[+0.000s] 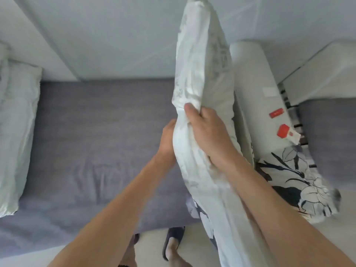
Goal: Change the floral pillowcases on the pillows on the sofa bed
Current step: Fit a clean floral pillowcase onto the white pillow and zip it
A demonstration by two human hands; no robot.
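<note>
Pillow: a long white pillow in a pale, inside-out looking pillowcase [200, 78] is held up on edge above the grey fabric sofa bed [92, 135]; its long axis runs from 12 o'clock down to 5 o'clock.
Right hand: the right hand [208, 135] grips the pillow's near edge, thumb toward 11 o'clock, fingers curled round the cloth.
Left hand: the left hand [169, 139] lies against the pillow's other side at 9 o'clock; its fingers are hidden, so I cannot tell the grip.
Floral cloth: the white pillowcase with dark flower print [300, 182] hangs at 4 o'clock, beside the right forearm.
Key relation: the pillow stands between both hands; I judge the right hand is nearer to the floral cloth.
Other pillow: a pale pillow [17, 120] lies at 9 o'clock.
</note>
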